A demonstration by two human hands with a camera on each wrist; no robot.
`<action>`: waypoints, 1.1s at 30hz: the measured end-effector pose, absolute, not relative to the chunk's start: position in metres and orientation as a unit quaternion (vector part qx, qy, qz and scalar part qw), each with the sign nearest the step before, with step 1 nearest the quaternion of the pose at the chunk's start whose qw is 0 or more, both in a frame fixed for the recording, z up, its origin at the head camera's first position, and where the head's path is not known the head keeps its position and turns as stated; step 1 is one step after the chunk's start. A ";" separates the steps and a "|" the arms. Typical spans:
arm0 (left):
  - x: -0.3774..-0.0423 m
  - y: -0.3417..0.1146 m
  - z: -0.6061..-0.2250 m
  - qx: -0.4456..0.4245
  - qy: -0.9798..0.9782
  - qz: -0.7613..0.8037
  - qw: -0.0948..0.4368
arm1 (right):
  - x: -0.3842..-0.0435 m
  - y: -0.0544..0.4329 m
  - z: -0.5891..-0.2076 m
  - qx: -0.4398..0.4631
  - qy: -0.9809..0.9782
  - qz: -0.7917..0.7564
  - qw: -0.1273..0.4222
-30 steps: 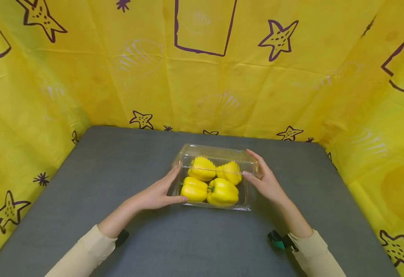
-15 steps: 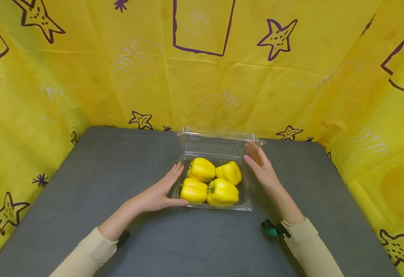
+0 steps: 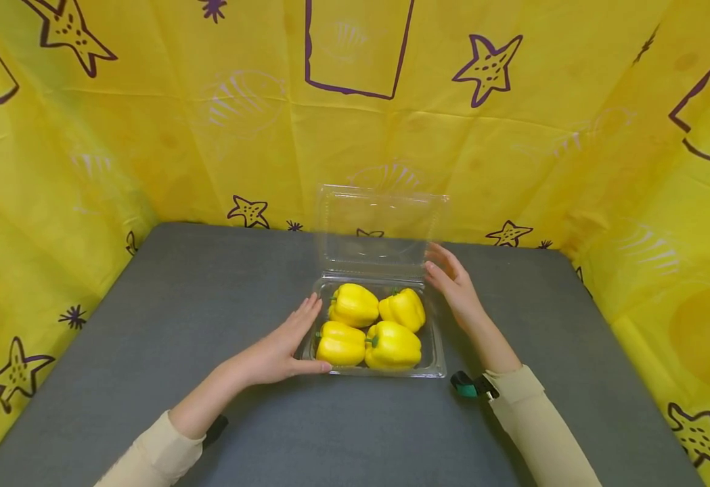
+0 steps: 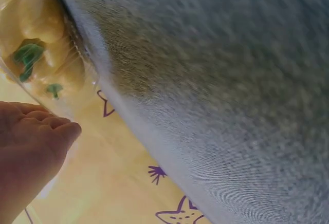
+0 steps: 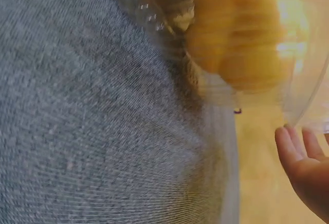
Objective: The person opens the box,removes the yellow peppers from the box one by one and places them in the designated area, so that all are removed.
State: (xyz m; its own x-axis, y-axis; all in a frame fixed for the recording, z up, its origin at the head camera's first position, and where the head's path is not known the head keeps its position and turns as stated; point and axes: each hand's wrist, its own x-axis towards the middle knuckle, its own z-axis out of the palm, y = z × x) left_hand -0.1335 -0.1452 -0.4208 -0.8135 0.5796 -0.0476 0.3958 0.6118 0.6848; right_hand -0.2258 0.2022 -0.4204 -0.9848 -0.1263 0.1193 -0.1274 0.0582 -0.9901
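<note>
A clear plastic clamshell container lies on the table with several yellow bell peppers in its base. Its transparent lid stands raised at the back. My left hand rests along the left rim, fingers straight, thumb at the front left corner. Beside the raised lid's lower right corner is my right hand, fingers loosely bent, tips right at the lid's edge. In the left wrist view, green stems show through the plastic. Right wrist view: the fingertips are just below the clear plastic.
A dark grey cloth-covered table surrounds the container. Behind it and on both sides hangs a yellow curtain printed with starfish and fish. Dark straps sit at the wrists, by the beige sleeves.
The lid has swung up and back from over the peppers to upright. My right hand has followed it at the right edge; my left hand stays at the left rim.
</note>
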 end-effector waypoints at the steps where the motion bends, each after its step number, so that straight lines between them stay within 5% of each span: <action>1: -0.132 -0.145 -0.420 0.272 0.889 0.344 0.135 | -0.227 0.202 -0.422 0.083 -0.724 0.685 -0.003; 33: -0.125 -0.146 -0.421 0.264 0.893 0.334 0.143 | -0.227 0.213 -0.441 0.018 -0.722 0.679 -0.133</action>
